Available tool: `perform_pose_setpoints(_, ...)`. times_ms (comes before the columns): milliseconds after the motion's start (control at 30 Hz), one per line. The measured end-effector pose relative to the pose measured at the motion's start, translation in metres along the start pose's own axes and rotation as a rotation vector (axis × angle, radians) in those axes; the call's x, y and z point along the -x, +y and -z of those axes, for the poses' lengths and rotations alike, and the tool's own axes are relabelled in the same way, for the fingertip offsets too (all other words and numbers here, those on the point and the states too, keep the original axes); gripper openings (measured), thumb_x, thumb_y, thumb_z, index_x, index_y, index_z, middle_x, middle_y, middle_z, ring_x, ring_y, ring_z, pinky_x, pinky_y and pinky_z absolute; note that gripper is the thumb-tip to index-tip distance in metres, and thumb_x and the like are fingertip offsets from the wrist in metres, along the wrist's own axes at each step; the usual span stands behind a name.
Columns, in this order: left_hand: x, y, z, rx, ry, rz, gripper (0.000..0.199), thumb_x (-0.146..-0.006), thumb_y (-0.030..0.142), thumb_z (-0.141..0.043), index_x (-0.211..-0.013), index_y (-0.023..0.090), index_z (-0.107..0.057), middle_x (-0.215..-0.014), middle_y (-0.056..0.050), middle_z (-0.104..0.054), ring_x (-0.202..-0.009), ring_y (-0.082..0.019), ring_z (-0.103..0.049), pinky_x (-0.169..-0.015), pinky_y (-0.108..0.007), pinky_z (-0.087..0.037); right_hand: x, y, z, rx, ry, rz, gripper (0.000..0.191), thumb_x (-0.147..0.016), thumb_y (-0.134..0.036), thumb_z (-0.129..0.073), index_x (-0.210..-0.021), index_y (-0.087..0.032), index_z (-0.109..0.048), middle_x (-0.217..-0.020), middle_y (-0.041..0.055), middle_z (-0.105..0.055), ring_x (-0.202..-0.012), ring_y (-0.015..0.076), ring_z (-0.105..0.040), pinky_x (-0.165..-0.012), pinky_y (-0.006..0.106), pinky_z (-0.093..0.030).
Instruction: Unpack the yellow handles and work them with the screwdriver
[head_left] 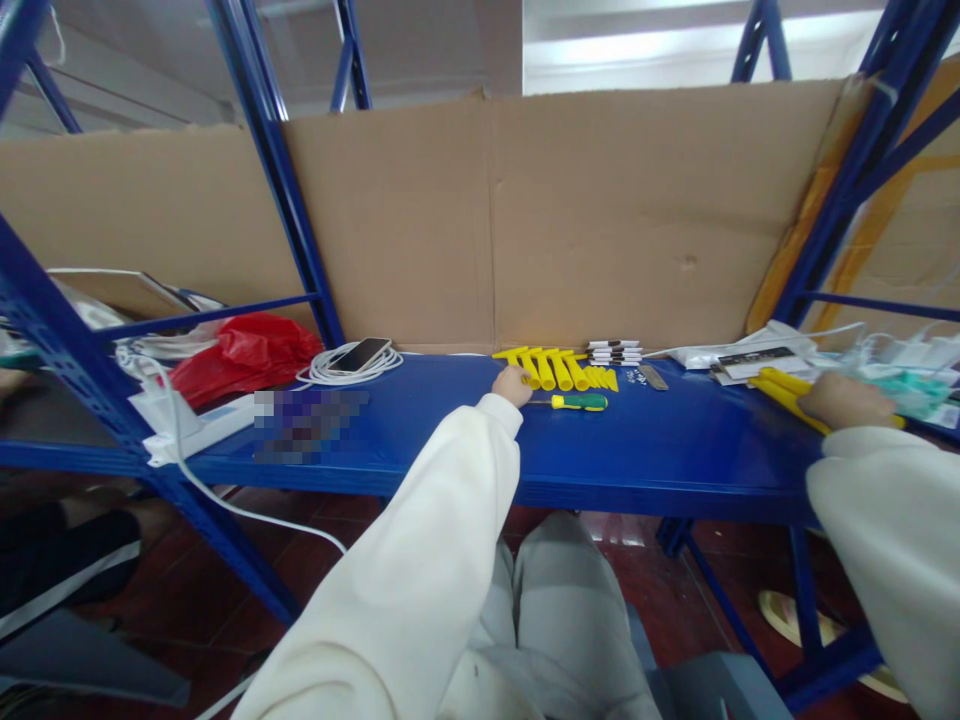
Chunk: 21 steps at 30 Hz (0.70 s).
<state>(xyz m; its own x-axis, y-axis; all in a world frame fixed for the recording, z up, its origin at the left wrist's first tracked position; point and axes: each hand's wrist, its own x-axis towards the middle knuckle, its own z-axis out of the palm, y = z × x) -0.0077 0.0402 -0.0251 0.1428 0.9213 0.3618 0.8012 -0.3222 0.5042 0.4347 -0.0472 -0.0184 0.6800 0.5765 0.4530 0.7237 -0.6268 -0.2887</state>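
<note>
My left hand (pixel 512 386) is closed at the left end of a row of yellow T-shaped plastic pieces (pixel 562 372) on the blue shelf; what its fingers hold is hidden. Just right of it lies a screwdriver (pixel 581 402) with a green and yellow handle. Smaller yellow pieces (pixel 601 378) lie at the row's right end. Far to the right, my right hand (pixel 847 400) is closed around long yellow plastic pieces (pixel 784 390), which stick out on both sides of it.
Behind the row are stacked small white boxes (pixel 615 353) and a metal plate (pixel 654 377). A phone (pixel 361 354) rests on a coiled white cable (pixel 319 372). Left are a red plastic bag (pixel 244 360) and a power strip (pixel 217 425). Cardboard (pixel 600 220) walls the back between blue posts.
</note>
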Motion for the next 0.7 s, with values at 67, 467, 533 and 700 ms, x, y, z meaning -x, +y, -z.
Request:
perform_pose_setpoints(67, -0.001, 0.0, 0.0, -0.006, 0.004, -0.004, 0.041, -0.079, 0.001, -0.053, -0.109, 0.015, -0.078, -0.128, -0.011, -0.071, -0.124, -0.022, -0.064, -0.11, -0.029, -0.045, 0.001, 0.0, 0.002, -0.007, -0.048, -0.091, 0.047, -0.082, -0.027, -0.053, -0.125, -0.015, -0.069, -0.111, 0.0355, -0.066, -0.114, 0.044, -0.062, -0.078, 0.059, -0.045)
perform_pose_setpoints(467, -0.004, -0.001, 0.0, -0.026, -0.049, -0.019, 0.037, -0.077, 0.001, -0.056, -0.097, 0.018, -0.081, -0.119, -0.008, -0.076, -0.12, -0.021, -0.066, -0.109, -0.026, -0.045, 0.019, -0.03, 0.038, -0.124, -0.05, -0.071, 0.05, -0.087, -0.023, -0.059, -0.136, -0.009, -0.057, -0.128, 0.034, -0.061, -0.123, 0.0381, -0.059, -0.089, 0.048, -0.047)
perform_pose_setpoints(533, -0.004, -0.002, -0.001, -0.035, -0.056, 0.001, 0.037, -0.077, 0.002, -0.056, -0.1, 0.019, -0.081, -0.122, -0.008, -0.075, -0.121, -0.02, -0.066, -0.108, -0.026, -0.045, 0.023, -0.043, 0.047, -0.187, -0.038, -0.089, 0.049, -0.089, -0.021, -0.057, -0.136, -0.009, -0.056, -0.13, 0.0333, -0.06, -0.123, 0.0371, -0.059, -0.09, 0.045, -0.046)
perform_pose_setpoints(700, -0.004, -0.003, -0.001, -0.034, -0.063, 0.018, 0.036, -0.077, 0.004, -0.057, -0.099, 0.02, -0.081, -0.122, -0.007, -0.075, -0.123, -0.021, -0.065, -0.107, -0.026, -0.045, 0.039, -0.084, 0.061, -0.391, 0.058, 0.04, 0.04, -0.094, -0.019, -0.049, -0.132, -0.009, -0.056, -0.13, 0.0292, -0.061, -0.123, 0.034, -0.057, -0.095, 0.041, -0.043)
